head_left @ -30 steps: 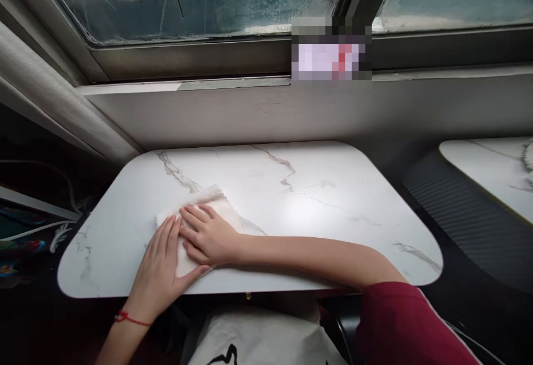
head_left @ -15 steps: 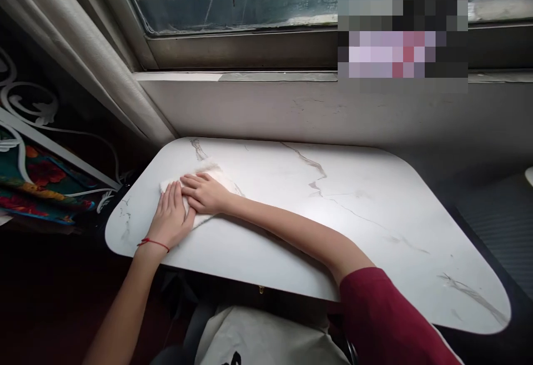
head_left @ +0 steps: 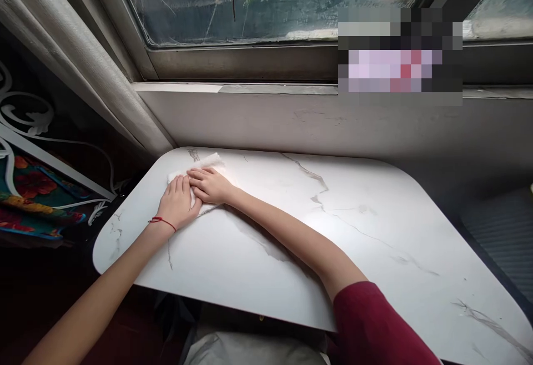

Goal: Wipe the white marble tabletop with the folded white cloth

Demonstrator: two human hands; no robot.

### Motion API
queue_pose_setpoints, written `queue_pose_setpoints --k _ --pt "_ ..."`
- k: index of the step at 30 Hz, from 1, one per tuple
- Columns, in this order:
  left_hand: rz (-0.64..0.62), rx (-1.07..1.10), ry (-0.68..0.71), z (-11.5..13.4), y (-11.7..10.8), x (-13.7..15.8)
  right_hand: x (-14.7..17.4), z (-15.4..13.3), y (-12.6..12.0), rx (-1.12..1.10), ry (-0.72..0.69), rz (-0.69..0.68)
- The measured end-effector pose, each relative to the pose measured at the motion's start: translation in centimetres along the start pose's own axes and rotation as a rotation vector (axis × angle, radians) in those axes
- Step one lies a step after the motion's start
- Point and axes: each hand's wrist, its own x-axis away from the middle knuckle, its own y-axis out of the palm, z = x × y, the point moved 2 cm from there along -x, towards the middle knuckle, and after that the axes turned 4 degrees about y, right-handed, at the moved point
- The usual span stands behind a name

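Note:
A white cloth [head_left: 213, 160] lies on the white, marble-patterned tabletop [head_left: 275, 181], near its far left corner. My left hand [head_left: 177, 203], with a thin red string around the wrist, rests flat on the left part of the cloth, fingers extended. Beside it, my right hand [head_left: 211, 186] is also laid flat on the cloth, its fingers pointing left and reaching my left hand. Both palms cover much of the cloth, so only its far edge and a strip at the near side show. Neither hand has its fingers wrapped around anything.
A wall and window frame [head_left: 250, 65] stand behind the table, with a pale curtain [head_left: 104, 70] at the left. White scrolled metalwork [head_left: 29, 109] and flowered fabric [head_left: 37, 187] are farther left. A dark ribbed surface [head_left: 499, 231] lies beyond the right edge.
Both hands and the cloth under them have slid away from me, closer to the table's far edge. The camera view has shifted slightly, so the window sits lower in it.

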Motion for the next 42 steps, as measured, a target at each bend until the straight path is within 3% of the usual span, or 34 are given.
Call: queue_pose_setpoints --k 12,21,25,29,35,42 --pt "-0.031 0.128 0.048 -3.9 2.0 -6.5 -4.0 4.0 0.3 0.065 0.168 -0.009" --pt "-0.069 0.258 -0.034 -7.7 2.4 -7.8 -8.4 4.8 1.4 0.098 0.202 0.010" --pt "-0.101 0.248 -0.071 -10.0 1.7 -7.6 -10.0 3.3 2.6 0.113 0.228 0.043" --pt "-0.120 0.232 -0.057 -11.0 0.0 -7.3 -9.0 0.8 3.3 0.132 0.259 0.094" --pt "-0.104 0.213 -0.066 -8.4 -2.7 -4.8 -6.0 -3.9 3.6 0.123 0.291 0.078" --pt "-0.073 0.354 -0.028 -5.6 -2.5 2.0 -3.0 -10.0 3.8 0.124 0.204 0.000"
